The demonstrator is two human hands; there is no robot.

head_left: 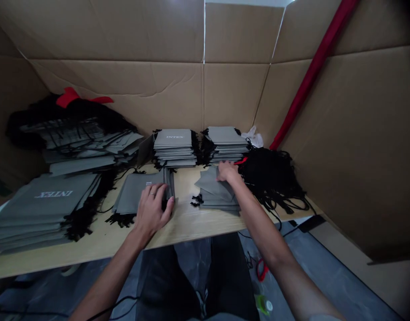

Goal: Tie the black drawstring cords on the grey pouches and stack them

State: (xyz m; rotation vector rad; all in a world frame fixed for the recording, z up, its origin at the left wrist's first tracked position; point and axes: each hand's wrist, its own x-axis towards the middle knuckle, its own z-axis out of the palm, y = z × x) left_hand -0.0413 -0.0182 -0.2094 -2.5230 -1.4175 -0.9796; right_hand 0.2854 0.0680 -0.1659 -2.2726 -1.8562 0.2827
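My left hand (153, 206) lies with its fingers spread on the right part of a grey pouch stack (129, 194) at the middle left of the table; white letters show partly beside the fingers. My right hand (227, 171) is at the top edge of another pile of grey pouches (218, 198), whose upper pieces sit askew; its fingertips are bent, and whether they grip a pouch is unclear. Just right of that hand is a heap of black cords (270, 176). Behind stand two neat stacks of grey pouches, the left one (174, 145) marked INTEX, the right one (225, 140) plain.
A large INTEX pouch stack (47, 196) and a messy pile with black cords (81, 138) fill the left. Cardboard walls (125, 84) enclose the wooden table (178, 227). A red strip (312, 76) hangs at right. Red scissors (262, 270) and a bottle (264, 305) are below.
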